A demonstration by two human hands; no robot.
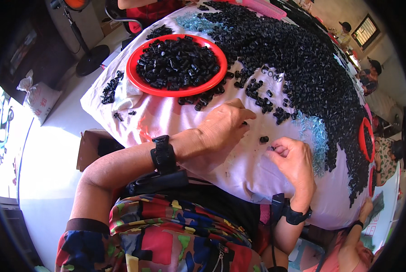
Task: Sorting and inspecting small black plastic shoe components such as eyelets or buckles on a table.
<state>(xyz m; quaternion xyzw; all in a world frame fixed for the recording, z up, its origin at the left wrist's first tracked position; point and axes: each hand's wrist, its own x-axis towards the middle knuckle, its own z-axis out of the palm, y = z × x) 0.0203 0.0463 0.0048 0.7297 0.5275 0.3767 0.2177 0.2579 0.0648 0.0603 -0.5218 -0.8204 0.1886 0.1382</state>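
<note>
My left hand (225, 121) is closed above the pale cloth, just in front of the heap. A small black plastic part (244, 123) shows between its fingertips. To the right, my right hand (295, 159) pinches thumb against fingers, and a tiny dark bit shows at the tips, too small to name. One short black cylindrical part (264, 139) lies on the cloth between the hands. A red plastic basin (131, 72) full of similar black parts stands beyond my left hand. Loose black parts (268, 93) are scattered from there toward the large heap (293, 59).
The cloth-covered table (221, 170) curves around me. Light blue shredded strands (318, 140) lie beside the heap, and a pink basket (264, 8) is at the far edge. Another red basin (366, 139) stands at right. Other people work around the table; one person's arm (355, 231) is close at lower right.
</note>
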